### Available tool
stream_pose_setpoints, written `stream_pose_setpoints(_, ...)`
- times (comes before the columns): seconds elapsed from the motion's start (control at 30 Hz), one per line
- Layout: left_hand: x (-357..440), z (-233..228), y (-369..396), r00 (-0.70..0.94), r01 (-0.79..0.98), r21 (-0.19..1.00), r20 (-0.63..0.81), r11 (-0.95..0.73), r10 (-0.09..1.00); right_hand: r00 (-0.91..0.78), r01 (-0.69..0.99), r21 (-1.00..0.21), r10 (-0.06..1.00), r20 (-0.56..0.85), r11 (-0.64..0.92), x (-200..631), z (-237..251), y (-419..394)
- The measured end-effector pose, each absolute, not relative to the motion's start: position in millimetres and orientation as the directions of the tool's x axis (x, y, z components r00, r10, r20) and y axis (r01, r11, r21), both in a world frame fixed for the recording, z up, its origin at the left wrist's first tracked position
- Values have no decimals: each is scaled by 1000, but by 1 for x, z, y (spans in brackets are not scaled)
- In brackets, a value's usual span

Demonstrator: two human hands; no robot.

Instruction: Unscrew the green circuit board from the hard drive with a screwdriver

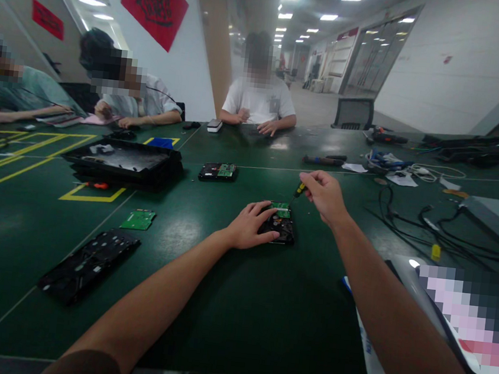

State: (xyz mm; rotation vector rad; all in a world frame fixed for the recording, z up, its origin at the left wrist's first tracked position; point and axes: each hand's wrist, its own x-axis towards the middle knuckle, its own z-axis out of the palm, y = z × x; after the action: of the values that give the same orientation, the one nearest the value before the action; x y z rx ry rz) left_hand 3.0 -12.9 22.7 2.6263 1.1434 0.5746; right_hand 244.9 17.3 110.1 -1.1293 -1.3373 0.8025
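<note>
Hard drive [279, 224] under left hand [249, 225] with fingers spread, right hand [325, 196] fingers gripping screwdriver [298, 190]

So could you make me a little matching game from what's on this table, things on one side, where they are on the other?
Things:
1. hard drive
2. screwdriver
3. loose green board
4. black tray

Places:
A. lying alone on the mat, left of the hands
B. under the left hand
C. far left, by the yellow lines
D. in the right hand

Pairs: 1-B, 2-D, 3-A, 4-C
</note>
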Motion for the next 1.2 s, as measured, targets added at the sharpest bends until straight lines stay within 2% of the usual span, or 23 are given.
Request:
stream_pose_setpoints(0.1,3,22,-12,618,656,349,259,-669,742,110,136,-955,954,279,263,244,112,16)
stream_pose_setpoints(0.27,3,23,-13,620,652,362,251,-667,743,-24,25,-979,979,203,204,242,115,12)
stream_pose_setpoints(0.37,3,24,-13,622,653,354,254,-669,741,-92,-37,-976,972,216,213,241,115,11)
stream_pose_setpoints(0.5,3,24,-13,627,645,351,264,-678,733,-97,-101,-963,961,260,251,240,111,13)
stream_pose_setpoints(0.7,3,24,-14,617,644,365,271,-672,739,56,66,-951,951,304,301,243,109,17)
stream_pose_setpoints(0.83,3,24,-14,615,643,370,271,-670,740,98,82,-957,953,285,278,242,112,16)
stream_pose_setpoints(1.03,3,23,-13,621,650,348,269,-676,736,-58,4,-970,969,241,242,242,113,13)
stream_pose_setpoints(1.2,3,24,-14,620,650,355,264,-672,739,-165,-77,-964,950,264,254,242,112,13)
